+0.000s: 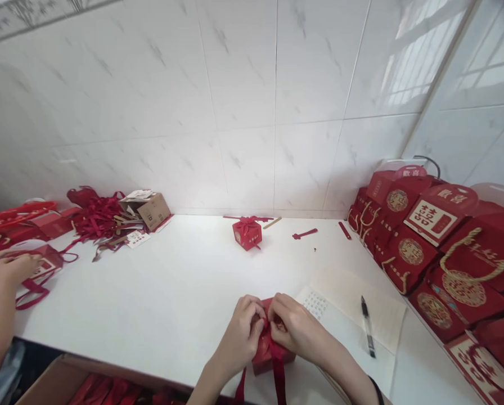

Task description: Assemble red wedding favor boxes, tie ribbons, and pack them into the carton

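A red gift box [264, 363] sits near the table's front edge, right in front of me. Dark red ribbon [279, 374] crosses its top, and two loose tails hang down its front. My left hand [248, 326] pinches the ribbon at the top of the box from the left. From the right, my right hand [289, 322] has its fingertips closed on the same ribbon, close to the left ones. The ribbon's crossing point is partly hidden by my fingers. Farther back stands another red box [247, 233] with a bow tied on top.
An open notebook [387, 304] with a pen [367, 326] lies at right. Red gift boxes [408, 225] are stacked along the right side. Ribbons [102, 216] and a cardboard box [153, 211] sit at back left. A co-worker's hands [13, 267] handle a red box at far left.
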A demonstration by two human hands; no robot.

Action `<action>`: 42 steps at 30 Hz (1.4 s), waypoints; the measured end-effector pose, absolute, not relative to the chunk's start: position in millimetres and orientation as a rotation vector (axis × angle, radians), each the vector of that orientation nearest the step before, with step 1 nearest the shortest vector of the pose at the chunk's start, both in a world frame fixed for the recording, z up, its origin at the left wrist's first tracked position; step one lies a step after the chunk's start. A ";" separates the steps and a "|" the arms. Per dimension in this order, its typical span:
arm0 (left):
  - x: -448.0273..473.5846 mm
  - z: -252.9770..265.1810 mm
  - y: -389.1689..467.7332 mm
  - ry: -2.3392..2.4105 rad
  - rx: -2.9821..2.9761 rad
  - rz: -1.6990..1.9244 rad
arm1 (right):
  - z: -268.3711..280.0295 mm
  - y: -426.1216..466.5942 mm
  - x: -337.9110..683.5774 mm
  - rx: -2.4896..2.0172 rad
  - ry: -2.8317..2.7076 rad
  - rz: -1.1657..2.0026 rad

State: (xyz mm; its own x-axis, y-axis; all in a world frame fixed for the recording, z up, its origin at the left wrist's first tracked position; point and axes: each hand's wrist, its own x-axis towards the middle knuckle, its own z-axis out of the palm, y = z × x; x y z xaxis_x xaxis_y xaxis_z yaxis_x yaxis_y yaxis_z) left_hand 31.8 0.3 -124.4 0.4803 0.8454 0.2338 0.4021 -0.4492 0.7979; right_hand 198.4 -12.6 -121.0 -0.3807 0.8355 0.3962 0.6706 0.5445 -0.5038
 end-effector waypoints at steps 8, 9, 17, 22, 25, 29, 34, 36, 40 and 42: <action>31.4 -112.8 0.1 1.070 2.005 0.799 | -130.3 -12.9 195.1 -1.276 -2.138 0.216; 30.6 -108.5 -1.4 1.089 2.018 0.822 | -131.9 -12.3 194.3 -1.273 -2.129 0.198; 34.1 -103.2 -11.3 1.216 2.417 0.806 | -131.3 -12.3 195.9 -1.212 -2.037 0.314; 37.5 -118.0 -6.0 1.283 2.620 0.926 | -130.0 -13.1 197.8 -1.220 -2.008 0.378; 38.4 -118.9 -5.0 1.278 2.712 0.974 | -128.1 -13.3 197.3 -1.222 -1.997 0.440; 38.9 -117.4 -5.1 1.242 2.708 1.012 | -125.5 -14.2 197.0 -1.219 -1.973 0.499; 37.9 -118.5 -4.9 1.243 2.644 1.021 | -122.0 -17.1 199.6 -1.203 -1.946 0.557; 37.2 -120.3 -4.4 1.214 2.603 1.045 | -120.9 -18.3 200.7 -1.192 -1.953 0.584; 35.7 -125.5 -3.4 1.163 2.541 1.065 | -122.2 -19.3 201.1 -1.213 -1.955 0.563; 35.3 -127.5 -3.3 1.166 2.510 1.057 | -124.0 -19.4 201.3 -1.222 -1.929 0.557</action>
State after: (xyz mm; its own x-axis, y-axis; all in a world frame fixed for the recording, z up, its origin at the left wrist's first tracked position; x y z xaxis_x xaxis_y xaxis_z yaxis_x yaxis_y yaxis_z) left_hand 35.3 -3.3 -127.5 0.4400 0.7252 0.5296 0.5979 -0.6766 0.4298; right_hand 201.3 -19.4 -124.0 -0.2428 0.8952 0.3737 0.5581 0.4440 -0.7010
